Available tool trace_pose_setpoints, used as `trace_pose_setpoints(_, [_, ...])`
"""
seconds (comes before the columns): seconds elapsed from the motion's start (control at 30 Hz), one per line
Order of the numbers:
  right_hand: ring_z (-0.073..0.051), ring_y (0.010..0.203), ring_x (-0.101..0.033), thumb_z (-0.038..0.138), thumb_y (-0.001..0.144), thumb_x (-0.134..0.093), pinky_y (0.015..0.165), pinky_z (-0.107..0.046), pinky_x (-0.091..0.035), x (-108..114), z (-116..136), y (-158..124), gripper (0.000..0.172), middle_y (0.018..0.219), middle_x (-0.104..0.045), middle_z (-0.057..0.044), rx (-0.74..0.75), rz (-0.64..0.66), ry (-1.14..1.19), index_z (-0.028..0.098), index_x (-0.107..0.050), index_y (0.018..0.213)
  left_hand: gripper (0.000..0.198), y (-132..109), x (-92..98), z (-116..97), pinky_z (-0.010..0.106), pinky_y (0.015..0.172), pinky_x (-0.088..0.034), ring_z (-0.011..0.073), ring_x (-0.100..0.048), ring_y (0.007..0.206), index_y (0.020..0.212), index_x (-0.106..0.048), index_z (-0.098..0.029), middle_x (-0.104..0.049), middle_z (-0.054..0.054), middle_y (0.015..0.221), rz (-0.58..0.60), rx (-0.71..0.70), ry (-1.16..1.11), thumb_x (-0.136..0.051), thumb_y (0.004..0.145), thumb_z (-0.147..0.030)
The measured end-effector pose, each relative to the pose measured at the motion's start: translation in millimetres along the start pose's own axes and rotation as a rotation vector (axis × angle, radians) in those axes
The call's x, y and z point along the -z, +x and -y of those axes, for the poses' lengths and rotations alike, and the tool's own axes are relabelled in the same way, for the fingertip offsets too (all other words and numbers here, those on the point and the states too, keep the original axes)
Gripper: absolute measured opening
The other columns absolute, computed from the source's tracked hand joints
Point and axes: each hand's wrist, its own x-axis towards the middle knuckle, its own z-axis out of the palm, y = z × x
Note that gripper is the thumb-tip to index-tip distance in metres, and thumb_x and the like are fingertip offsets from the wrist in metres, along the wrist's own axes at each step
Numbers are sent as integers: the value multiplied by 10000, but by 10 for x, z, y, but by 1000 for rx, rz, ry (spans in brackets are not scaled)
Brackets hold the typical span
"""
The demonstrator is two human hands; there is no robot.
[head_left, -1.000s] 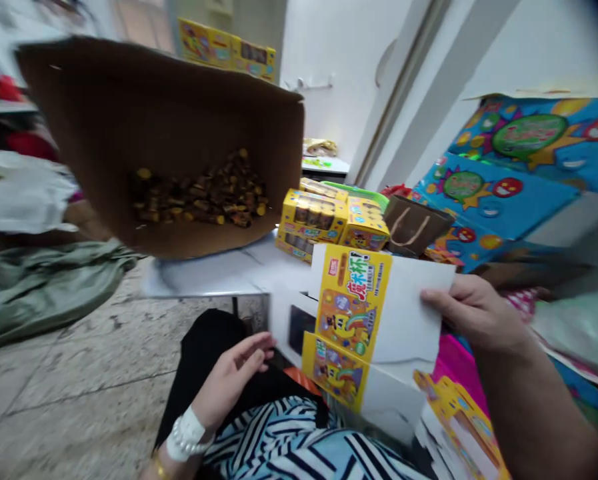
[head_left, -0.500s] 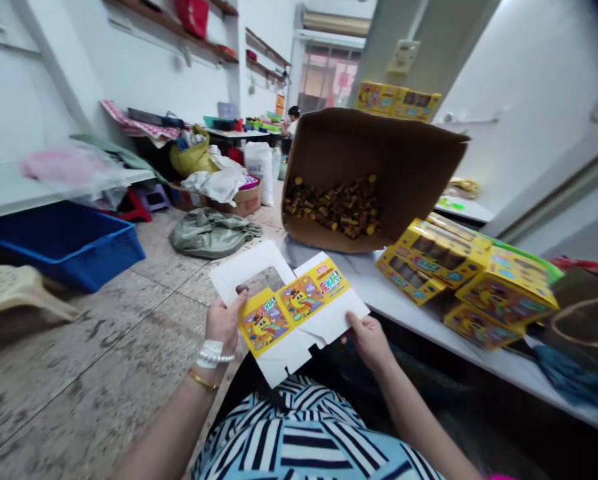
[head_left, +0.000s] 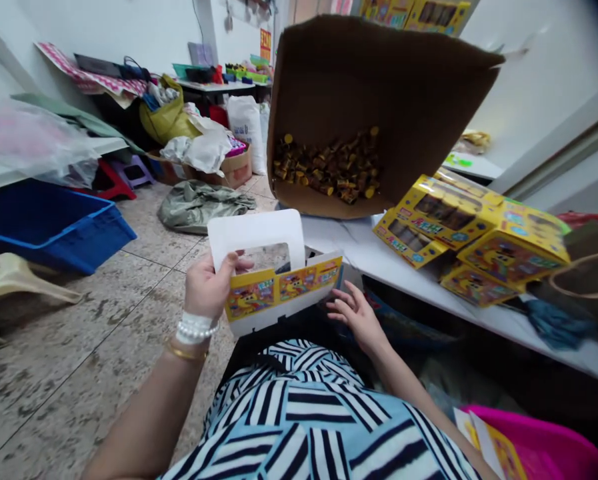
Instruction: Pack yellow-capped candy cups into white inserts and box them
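My left hand (head_left: 209, 283) grips the left end of a partly folded cardboard box (head_left: 266, 290), with yellow printed panels, white inner flaps and a cut-out window. The thumb lies by the window's edge. To the right of the box, my right hand (head_left: 355, 313) has its fingers spread and holds nothing; a small gap seems to part it from the box's right end. Beyond my hands, a large brown carton (head_left: 379, 80) lies tipped on its side with its mouth toward me. Many small brown pieces with yellow ends (head_left: 329, 163) are heaped inside it.
Finished yellow boxes with windows (head_left: 443, 210) are stacked on the white table (head_left: 403, 280) at right. A pink basin (head_left: 553, 440) holding printed card is at lower right. On the left are a blue bin (head_left: 53, 227), a cream stool (head_left: 19, 283) and a grey-green sack (head_left: 201, 205).
My right hand has let go of the cardboard box, its fingers now spread. The box has tilted and folded, its white windowed panel standing up. The view has dipped, bringing the pink basin in.
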Motion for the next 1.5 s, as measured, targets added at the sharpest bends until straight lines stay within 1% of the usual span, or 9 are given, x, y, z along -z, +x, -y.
trace_pose_setpoints(0.13, [-201, 1085, -661, 459, 702, -790, 884, -324, -567, 40, -241, 50, 1076, 1537, -427, -136, -60, -18, 49, 318, -186, 1582, 524, 295, -29, 474, 396, 606, -583, 253, -700, 611, 840, -693, -112, -758, 147, 774, 81, 121, 200, -637, 788, -630])
trace_pose_setpoints(0.23, [-154, 778, -664, 328, 638, -820, 713, -276, -549, 68, -375, 142, 1014, 1038, -717, -60, -114, 30, 8, 193, -356, 1530, 484, 333, -140, 805, 494, 820, -564, 343, -716, 922, 1088, -668, -100, -734, 216, 1071, 34, 99, 391, -648, 814, -497])
trace_pose_setpoints(0.3, [-126, 587, -582, 274, 621, -803, 575, -240, -483, 62, -415, 201, 926, 689, -656, 39, -154, 51, -16, 116, -450, 1463, 595, 293, -247, 944, 570, 1020, -451, 406, -576, 1237, 1300, -562, -90, -578, 278, 1366, 15, 38, 515, -679, 806, -400])
trace_pose_setpoints(0.4, [-100, 507, -507, 250, 623, -769, 500, -205, -392, 20, -406, 260, 840, 569, -568, 91, -178, 70, -17, 98, -511, 1408, 549, 225, -437, 1050, 554, 1176, -274, 389, -376, 1420, 1300, -573, -100, -485, 257, 1464, 162, -68, 649, -687, 830, -359])
trace_pose_setpoints(0.63, [-122, 573, -570, 367, 652, -788, 538, -229, -413, -73, -206, 326, 718, 708, -665, 25, -146, 89, 93, 155, -611, 1315, 302, 327, -826, 1091, 455, 901, -544, 217, -663, 989, 1089, -662, -161, -689, 78, 1111, 631, -80, 801, -593, 964, -426])
trace_pose_setpoints(0.93, [-138, 623, -594, 450, 645, -822, 603, -264, -471, -58, -89, 311, 726, 771, -670, 12, -41, 62, 225, 202, -613, 1294, 323, 189, -749, 1141, 435, 849, -569, 215, -666, 965, 1153, -636, -153, -675, 84, 1124, 552, 63, 912, -596, 965, -411])
trace_pose_setpoints(1.23, [-159, 744, -662, 269, 667, -745, 675, -262, -519, 27, -72, 201, 355, 861, -706, 1, 52, 207, 94, 222, -621, 996, 326, 35, -638, 1174, 437, 852, -571, 221, -664, 980, 1176, -629, -155, -668, 87, 1150, 449, 151, 869, -596, 966, -403])
trace_pose_setpoints(1.37, [-220, 1000, -683, 234, 645, -744, 859, -338, -549, 24, -162, 38, 489, 1143, -722, -40, 68, 352, -65, 228, -677, 1129, 363, -94, -588, 1138, 470, 914, -539, 244, -646, 1049, 1182, -623, -151, -659, 105, 1178, 497, 90, 781, -604, 951, -430])
trace_pose_setpoints(1.5, [-222, 1045, -660, 207, 670, -696, 929, -340, -513, 23, -256, 35, 456, 1187, -717, -41, 101, 299, -232, 230, -747, 1122, 566, -293, -479, 954, 510, 1085, -418, 328, -546, 1253, 1290, -598, -151, -613, 180, 1321, 623, -7, 676, -667, 843, -492])
